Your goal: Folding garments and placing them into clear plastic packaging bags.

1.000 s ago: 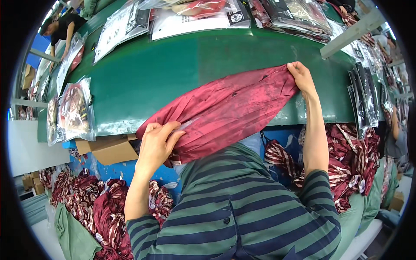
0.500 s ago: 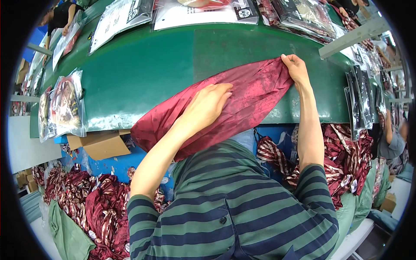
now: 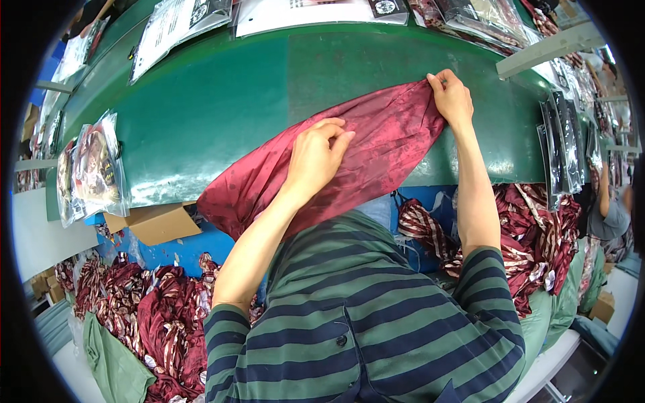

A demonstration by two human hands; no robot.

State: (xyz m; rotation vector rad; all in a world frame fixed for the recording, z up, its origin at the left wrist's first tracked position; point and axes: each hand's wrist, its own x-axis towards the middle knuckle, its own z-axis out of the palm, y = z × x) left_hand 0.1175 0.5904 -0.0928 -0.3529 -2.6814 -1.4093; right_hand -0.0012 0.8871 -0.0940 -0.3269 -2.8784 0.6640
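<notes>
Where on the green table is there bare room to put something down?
The largest free patch of the green table lies between the bagged goods at left and the red cloth. Another lies between the right hand and the black packets. It is crowded along the far side, with flat packages.

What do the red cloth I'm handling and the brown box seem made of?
The red cloth looks like thin, satiny fabric, perhaps polyester, given its soft sheen and creases. The brown box is probably matte cardboard, judging by its stiff tan flap.
</notes>
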